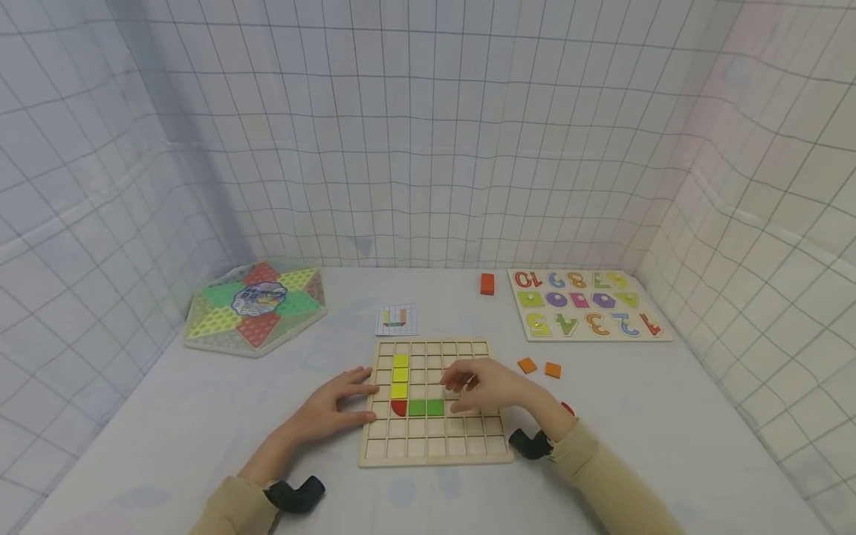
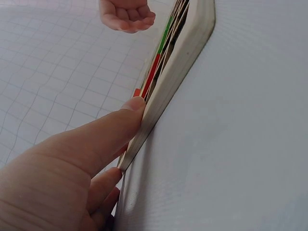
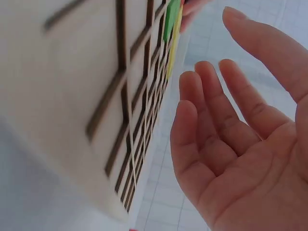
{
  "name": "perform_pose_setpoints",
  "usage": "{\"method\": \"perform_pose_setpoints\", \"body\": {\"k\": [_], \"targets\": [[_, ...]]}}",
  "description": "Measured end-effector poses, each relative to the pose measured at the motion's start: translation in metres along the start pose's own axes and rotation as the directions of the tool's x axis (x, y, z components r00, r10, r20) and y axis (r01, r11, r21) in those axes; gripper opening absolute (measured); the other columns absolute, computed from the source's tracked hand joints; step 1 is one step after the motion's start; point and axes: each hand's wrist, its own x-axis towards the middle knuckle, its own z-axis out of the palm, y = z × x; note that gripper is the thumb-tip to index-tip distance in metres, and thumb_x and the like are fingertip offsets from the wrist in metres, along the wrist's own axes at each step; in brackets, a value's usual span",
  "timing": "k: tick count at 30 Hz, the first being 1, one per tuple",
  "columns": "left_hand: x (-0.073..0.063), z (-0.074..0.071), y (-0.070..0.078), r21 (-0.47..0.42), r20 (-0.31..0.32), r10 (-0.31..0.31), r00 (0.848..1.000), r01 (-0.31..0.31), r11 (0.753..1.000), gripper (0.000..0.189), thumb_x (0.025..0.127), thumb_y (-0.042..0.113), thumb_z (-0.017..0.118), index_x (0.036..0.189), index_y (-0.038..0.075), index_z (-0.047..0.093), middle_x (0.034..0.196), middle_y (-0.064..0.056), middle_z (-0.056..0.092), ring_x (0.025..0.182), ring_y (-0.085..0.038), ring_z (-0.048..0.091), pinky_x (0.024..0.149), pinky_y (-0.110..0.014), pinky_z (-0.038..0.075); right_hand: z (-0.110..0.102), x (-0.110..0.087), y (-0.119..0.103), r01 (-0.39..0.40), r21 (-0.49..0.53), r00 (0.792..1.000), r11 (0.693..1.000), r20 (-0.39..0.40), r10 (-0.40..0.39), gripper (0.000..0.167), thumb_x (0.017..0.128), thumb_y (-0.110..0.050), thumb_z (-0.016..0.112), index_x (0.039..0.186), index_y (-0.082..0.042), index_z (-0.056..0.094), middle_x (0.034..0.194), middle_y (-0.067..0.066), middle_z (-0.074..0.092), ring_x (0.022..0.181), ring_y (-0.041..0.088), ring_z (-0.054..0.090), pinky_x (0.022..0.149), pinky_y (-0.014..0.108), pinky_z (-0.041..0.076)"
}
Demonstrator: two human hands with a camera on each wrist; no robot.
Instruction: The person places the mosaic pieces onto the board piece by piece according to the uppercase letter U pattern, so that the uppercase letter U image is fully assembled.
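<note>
A wooden grid board point(image 1: 396, 449) lies in front of me in the head view. Three yellow square tiles point(image 1: 400, 375) form a column on it. Below them sit a red quarter-round piece point(image 1: 399, 408) and two green square tiles point(image 1: 417, 408) in a row. With fingers extended, my left hand point(image 1: 319, 411) touches the board's left edge; its thumb point(image 2: 127, 115) is at the rim in the left wrist view. My right hand point(image 1: 491, 384) hovers over the board's right half, fingers loosely bent and nothing in its grasp, palm bare in the right wrist view.
Behind the board lies a pattern card point(image 1: 397, 319). Two orange tiles point(image 1: 527, 365) and a partly hidden red piece point(image 1: 567, 408) are at right. Farther back are an orange-red block point(image 1: 487, 284), a number puzzle point(image 1: 579, 334) and a hexagonal star-patterned game board point(image 1: 259, 305).
</note>
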Motion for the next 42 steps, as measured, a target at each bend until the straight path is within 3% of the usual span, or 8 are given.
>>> {"method": "perform_pose_setpoints", "body": {"k": [8,12,18,24,34,42], "targets": [[-0.001,0.000,-0.002,0.012,0.001,-0.008,1.000,0.008,1.000,0.051,0.079,0.042,0.073,0.122,0.016,0.065,0.146,-0.011,0.039,0.138,-0.039,0.023,0.108,-0.059,0.019,-0.034,-0.033,0.017,0.025,0.071,0.997,0.997,-0.071,-0.020,0.037,0.082,-0.021,0.073,0.112,-0.004,0.061,0.104,0.010,0.064,0.095,0.020,0.060,0.085,0.036,0.051],[-0.001,0.000,-0.003,0.012,0.002,-0.011,1.000,0.011,1.000,0.052,0.079,0.043,0.073,0.122,0.016,0.065,0.146,-0.010,0.039,0.138,-0.039,0.022,0.108,-0.059,0.019,-0.047,-0.049,0.030,0.000,0.073,0.992,0.997,-0.127,0.009,0.034,0.083,-0.019,0.073,0.111,-0.004,0.062,0.102,0.009,0.065,0.092,0.017,0.061,0.084,0.033,0.051],[-0.001,0.000,-0.005,0.008,0.004,-0.005,1.000,0.005,1.000,0.051,0.079,0.043,0.073,0.123,0.017,0.064,0.146,-0.010,0.039,0.138,-0.039,0.022,0.108,-0.060,0.019,-0.060,-0.076,0.039,-0.019,0.090,0.983,0.996,-0.183,0.036,0.032,0.082,-0.011,0.073,0.110,0.001,0.062,0.101,0.013,0.065,0.091,0.021,0.062,0.081,0.030,0.052],[0.000,0.000,-0.006,0.010,-0.001,0.011,1.000,-0.011,1.000,0.051,0.079,0.042,0.073,0.122,0.015,0.065,0.146,-0.011,0.039,0.137,-0.038,0.023,0.108,-0.059,0.019,-0.067,-0.095,0.063,-0.029,0.146,0.984,0.989,-0.167,0.054,0.032,0.081,-0.018,0.075,0.107,-0.004,0.062,0.100,0.014,0.065,0.091,0.020,0.061,0.080,0.027,0.052],[0.001,0.002,-0.006,0.009,-0.001,0.001,1.000,-0.001,1.000,0.051,0.079,0.043,0.073,0.122,0.016,0.065,0.145,-0.010,0.040,0.137,-0.038,0.023,0.109,-0.058,0.019,-0.067,-0.114,0.080,-0.043,0.156,0.988,0.987,-0.141,0.065,0.036,0.082,-0.016,0.073,0.112,0.001,0.060,0.103,0.015,0.065,0.093,0.022,0.061,0.080,0.026,0.052],[0.001,0.001,-0.004,0.009,0.001,-0.003,1.000,0.003,1.000,0.051,0.079,0.042,0.074,0.122,0.016,0.065,0.146,-0.010,0.039,0.138,-0.038,0.022,0.109,-0.059,0.019,-0.069,-0.122,0.087,-0.103,0.154,0.981,0.983,-0.145,0.125,0.037,0.082,-0.019,0.073,0.113,-0.003,0.061,0.105,0.012,0.065,0.092,0.016,0.061,0.079,0.026,0.053]]}}
